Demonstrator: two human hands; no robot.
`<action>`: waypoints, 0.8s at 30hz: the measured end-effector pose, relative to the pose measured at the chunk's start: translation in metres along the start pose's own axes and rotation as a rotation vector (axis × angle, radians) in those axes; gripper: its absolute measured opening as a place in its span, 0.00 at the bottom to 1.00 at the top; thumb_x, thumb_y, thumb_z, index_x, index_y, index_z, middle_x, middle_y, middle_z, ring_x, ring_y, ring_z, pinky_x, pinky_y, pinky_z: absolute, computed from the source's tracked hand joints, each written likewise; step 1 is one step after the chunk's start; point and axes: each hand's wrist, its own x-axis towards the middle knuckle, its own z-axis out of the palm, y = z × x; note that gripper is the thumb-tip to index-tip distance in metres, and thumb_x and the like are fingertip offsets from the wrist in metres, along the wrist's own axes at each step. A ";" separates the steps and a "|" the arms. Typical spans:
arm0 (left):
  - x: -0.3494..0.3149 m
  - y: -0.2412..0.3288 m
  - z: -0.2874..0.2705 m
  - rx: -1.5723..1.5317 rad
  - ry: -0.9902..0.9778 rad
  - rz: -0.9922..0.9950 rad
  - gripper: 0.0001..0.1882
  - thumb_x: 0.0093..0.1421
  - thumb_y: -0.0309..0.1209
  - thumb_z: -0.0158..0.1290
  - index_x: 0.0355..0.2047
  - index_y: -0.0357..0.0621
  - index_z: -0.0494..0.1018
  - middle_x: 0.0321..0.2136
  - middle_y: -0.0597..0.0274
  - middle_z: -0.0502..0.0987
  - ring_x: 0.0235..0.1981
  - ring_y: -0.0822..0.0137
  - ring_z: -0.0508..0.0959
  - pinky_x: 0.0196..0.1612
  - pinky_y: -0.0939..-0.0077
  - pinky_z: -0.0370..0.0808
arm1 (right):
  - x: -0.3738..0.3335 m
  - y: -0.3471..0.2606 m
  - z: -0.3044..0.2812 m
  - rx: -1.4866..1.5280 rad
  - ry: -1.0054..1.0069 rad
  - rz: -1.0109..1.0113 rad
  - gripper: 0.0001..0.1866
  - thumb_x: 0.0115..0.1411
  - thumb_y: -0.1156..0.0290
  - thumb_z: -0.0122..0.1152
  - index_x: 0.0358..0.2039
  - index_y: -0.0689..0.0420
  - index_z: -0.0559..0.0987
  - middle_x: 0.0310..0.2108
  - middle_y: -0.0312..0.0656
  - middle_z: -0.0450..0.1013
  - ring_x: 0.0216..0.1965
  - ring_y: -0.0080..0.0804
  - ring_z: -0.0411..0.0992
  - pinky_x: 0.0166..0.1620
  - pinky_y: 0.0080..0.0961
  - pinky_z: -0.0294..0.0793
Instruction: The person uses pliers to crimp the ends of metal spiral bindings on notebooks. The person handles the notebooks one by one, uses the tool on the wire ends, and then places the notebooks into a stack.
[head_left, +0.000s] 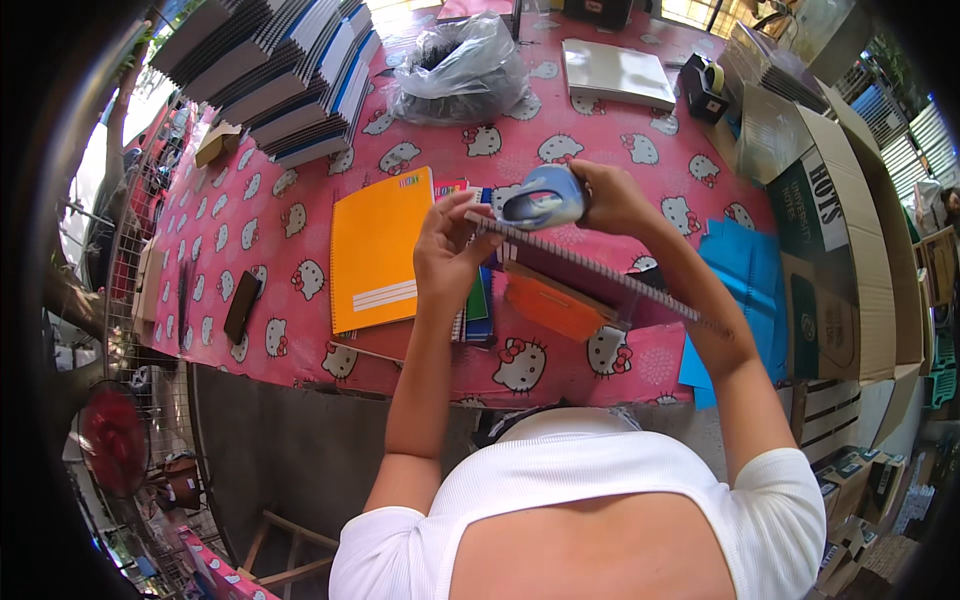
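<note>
While our left hand (448,252) is gripping a centre-frame spiral notebook (594,274), seemingly threaded but unfinished, our right hand (612,200) is grasping a blue handheld tool (562,185)

Stacked notebooks (300,75) at the tabletop's (300,242) far left corner are cut off above; the right fingers (590,174) are partly hidden.

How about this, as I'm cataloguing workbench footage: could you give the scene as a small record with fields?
Left hand: left hand pinches the corner of a spiral-bound notebook
Right hand: right hand grips a blue-and-grey handheld tool by the coil's near end; contact unclear
Left of hands: yellow notebook
Right side: blue sheets, open cardboard box
Far side: notebook stack, plastic bag
</note>
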 end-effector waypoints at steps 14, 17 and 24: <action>0.004 -0.019 -0.005 -0.134 0.017 -0.096 0.19 0.55 0.15 0.55 0.49 0.34 0.73 0.40 0.57 0.79 0.40 0.71 0.77 0.45 0.80 0.74 | 0.001 0.000 0.001 0.820 -0.098 -0.125 0.25 0.36 0.79 0.63 0.41 0.60 0.76 0.31 0.39 0.77 0.33 0.23 0.72 0.38 0.23 0.73; 0.008 -0.024 -0.012 -0.177 0.002 -0.129 0.20 0.55 0.16 0.55 0.49 0.34 0.72 0.40 0.56 0.79 0.40 0.72 0.78 0.45 0.80 0.74 | -0.004 0.011 0.020 0.578 -0.077 -0.076 0.24 0.36 0.75 0.67 0.38 0.58 0.76 0.32 0.44 0.77 0.35 0.32 0.76 0.40 0.29 0.74; 0.022 -0.025 -0.003 -0.263 -0.050 -0.175 0.09 0.55 0.19 0.58 0.37 0.34 0.75 0.31 0.64 0.78 0.36 0.75 0.76 0.43 0.82 0.73 | -0.078 0.125 0.017 -0.410 0.241 0.440 0.25 0.44 0.72 0.63 0.45 0.57 0.70 0.45 0.51 0.70 0.47 0.50 0.70 0.45 0.44 0.73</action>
